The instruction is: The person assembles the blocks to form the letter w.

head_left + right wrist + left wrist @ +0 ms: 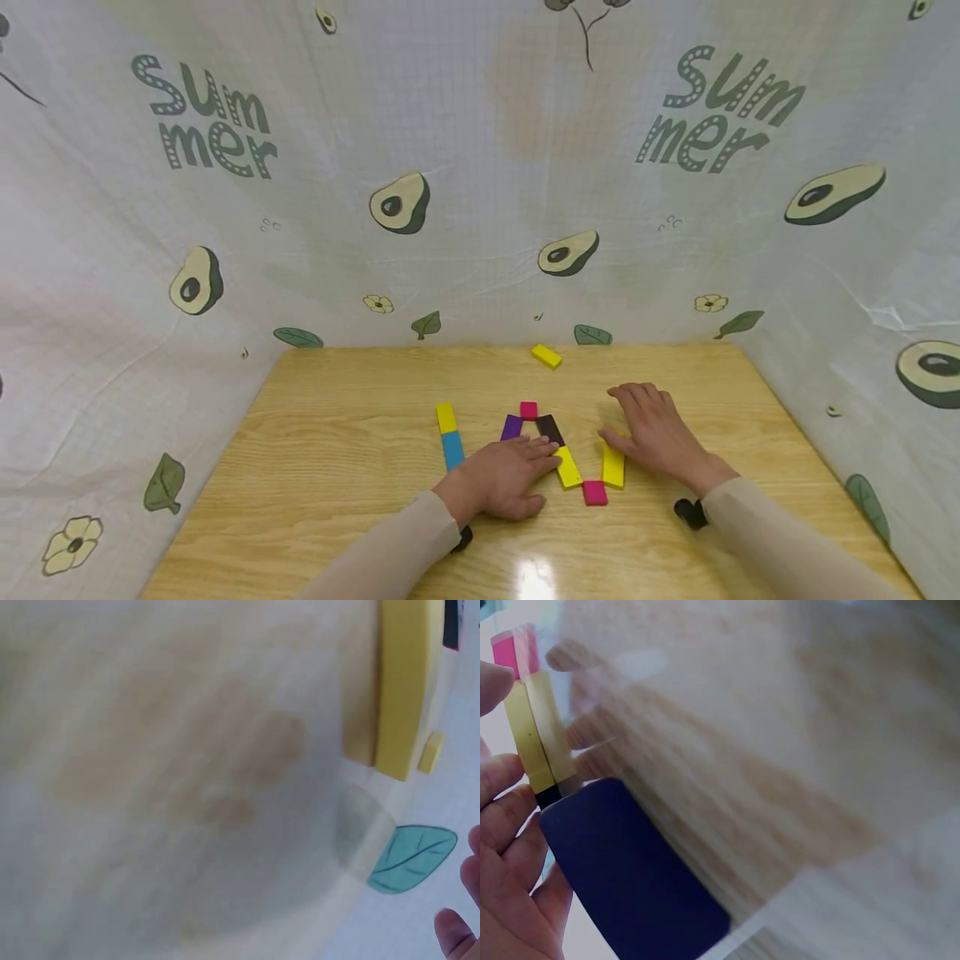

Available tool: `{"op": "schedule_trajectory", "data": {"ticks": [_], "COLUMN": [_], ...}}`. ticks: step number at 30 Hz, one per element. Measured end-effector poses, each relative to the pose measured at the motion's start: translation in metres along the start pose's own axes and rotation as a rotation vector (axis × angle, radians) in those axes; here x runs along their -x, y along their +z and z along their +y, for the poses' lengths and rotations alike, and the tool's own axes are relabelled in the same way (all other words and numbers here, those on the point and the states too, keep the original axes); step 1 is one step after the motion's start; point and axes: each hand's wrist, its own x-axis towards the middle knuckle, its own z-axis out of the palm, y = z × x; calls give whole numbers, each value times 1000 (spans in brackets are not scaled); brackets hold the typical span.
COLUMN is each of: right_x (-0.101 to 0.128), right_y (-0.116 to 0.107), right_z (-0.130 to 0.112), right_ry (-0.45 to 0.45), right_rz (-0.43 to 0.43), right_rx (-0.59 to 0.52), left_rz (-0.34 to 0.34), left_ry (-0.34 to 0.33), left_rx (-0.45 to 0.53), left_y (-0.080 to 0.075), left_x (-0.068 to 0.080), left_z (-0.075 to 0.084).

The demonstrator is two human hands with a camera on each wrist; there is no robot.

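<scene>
My left hand [501, 479] lies palm down over the row of blocks, its fingertips by the upper end of a yellow block [568, 468]. Part of a purple block [512, 427] shows above this hand; it looms large in the left wrist view. Past the fingertips a black block [551, 429] slants up to a pink block [528, 410]. My right hand [652, 429] hovers with fingers extended, thumb near the top end of another yellow block [613, 467]. In the right wrist view, the fingers [454, 934] appear apart from the yellow block [403, 682].
Between the two yellow blocks' lower ends sits a second pink block [595, 492]. To the left, a yellow block [446, 417] and a blue block [453, 448] join end to end. One loose yellow block [547, 357] lies near the table's back edge, before the patterned cloth [480, 208].
</scene>
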Motion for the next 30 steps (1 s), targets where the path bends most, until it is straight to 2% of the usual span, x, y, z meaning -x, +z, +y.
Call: {"op": "schedule_trajectory", "data": {"ticks": [9,19,26,30], "right_x": [-35,-75,-100,-109], "right_y": [5,25,41,42], "right_z": [-1,-3,-8,-10], "right_ry": [7,-7,-48,-81], "right_rz": [-60,-153,-228,-277], "right_rx": [-5,-23,0,30], "left_rz": [6,2,-2,-5], "left_ry": [4,5,11,9], "left_rx": [14,16,14,21], "left_y": [0,-1,-1,-1], "left_x": [1,3,5,5], "left_z": [0,-1,-2,-2]}}
